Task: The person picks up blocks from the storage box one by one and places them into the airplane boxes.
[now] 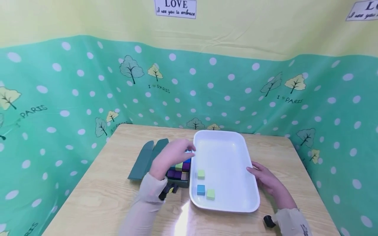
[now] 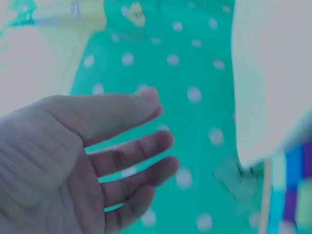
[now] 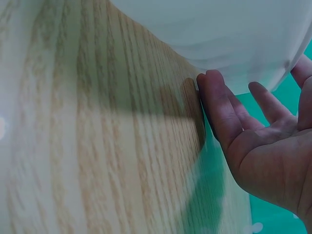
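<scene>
My left hand [image 1: 175, 152] hovers over a dark green box [image 1: 183, 184] packed with several coloured cubes [image 1: 178, 167]. In the left wrist view that hand [image 2: 97, 161] has its fingers loosely bent and apart, with nothing between them. Beside the box lies a white tray [image 1: 228, 164] holding a blue cube [image 1: 201, 190], one light green cube [image 1: 210, 194] and another light green cube [image 1: 201, 174]. My right hand [image 1: 267, 178] holds the tray's right rim, thumb over the edge. From the right wrist, this hand's fingers [image 3: 219, 102] lie against the tray's outer wall.
The box's dark green lid flaps [image 1: 144, 160] stand folded out to the left. All of it rests on a light wooden table [image 1: 97, 196]. A green and yellow patterned cloth [image 1: 206, 85] hangs around the back and sides.
</scene>
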`<state>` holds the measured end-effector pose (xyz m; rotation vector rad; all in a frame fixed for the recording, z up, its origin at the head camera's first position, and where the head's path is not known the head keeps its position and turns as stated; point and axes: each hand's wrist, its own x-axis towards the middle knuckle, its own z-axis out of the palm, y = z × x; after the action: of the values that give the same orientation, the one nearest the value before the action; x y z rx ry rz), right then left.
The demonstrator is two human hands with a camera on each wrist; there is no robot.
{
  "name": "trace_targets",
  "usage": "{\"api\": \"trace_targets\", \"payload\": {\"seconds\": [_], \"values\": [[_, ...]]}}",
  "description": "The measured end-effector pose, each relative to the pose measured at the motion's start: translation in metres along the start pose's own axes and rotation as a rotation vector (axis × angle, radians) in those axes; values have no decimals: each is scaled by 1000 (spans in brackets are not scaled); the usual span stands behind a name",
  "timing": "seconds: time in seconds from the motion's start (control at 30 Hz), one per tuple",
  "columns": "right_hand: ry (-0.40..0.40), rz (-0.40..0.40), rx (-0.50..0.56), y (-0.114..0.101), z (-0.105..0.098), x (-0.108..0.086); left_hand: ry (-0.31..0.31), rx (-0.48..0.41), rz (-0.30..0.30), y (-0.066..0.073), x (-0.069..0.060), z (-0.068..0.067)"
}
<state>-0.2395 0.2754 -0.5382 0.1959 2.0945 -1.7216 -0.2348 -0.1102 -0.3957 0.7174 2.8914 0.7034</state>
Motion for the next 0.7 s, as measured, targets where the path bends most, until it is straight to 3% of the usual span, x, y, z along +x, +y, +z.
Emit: {"api": "trace_targets", "payload": {"seconds": [0.1,0.17,0.37,0.57,0.7], "values": [[-11,-5,4,-1,-1,0,-61,94,53,21,24,6],[-9,-5,3,-1,-1,0,-119,127,53,31,38,16],[-19,3,6,0,-2,1,-295,164,-108,43,63,55],[-16,2,9,0,-3,1,-355,335,-240,46,71,79],[-33,-5,24,0,-3,2,-427,422,-310,43,72,94]]}}
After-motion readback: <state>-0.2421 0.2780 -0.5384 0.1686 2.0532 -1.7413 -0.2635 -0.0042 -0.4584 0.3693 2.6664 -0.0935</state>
